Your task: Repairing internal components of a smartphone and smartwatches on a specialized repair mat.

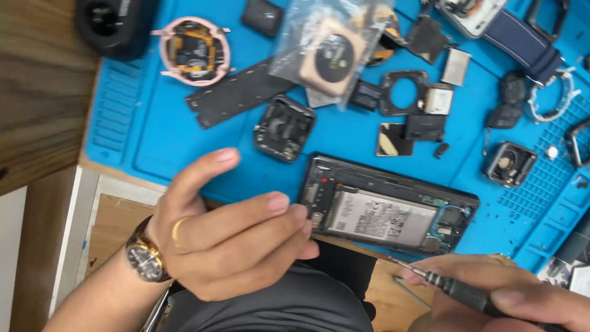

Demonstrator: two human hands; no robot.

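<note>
An opened smartphone (pixel 387 212), back cover off with its battery and boards bare, lies on the blue repair mat (pixel 153 141) at the near edge of the counter (pixel 37 92). The left hand (pixel 227 240) hovers at the phone's left end, fingers loosely together and fingertips just touching or nearly touching the frame; it grips nothing. The right hand (pixel 510 295) is closed around a thin screwdriver (pixel 455 289), tip aimed toward the phone's lower edge. The phone looks light and stiff but fragile inside: best held by the outer frame edges, clear of the battery and ribbon cables. Beyond it lie a pink round watch case (pixel 195 50), a square watch shell (pixel 284 128) and a bagged part (pixel 329 52), probably a watch back.
</note>
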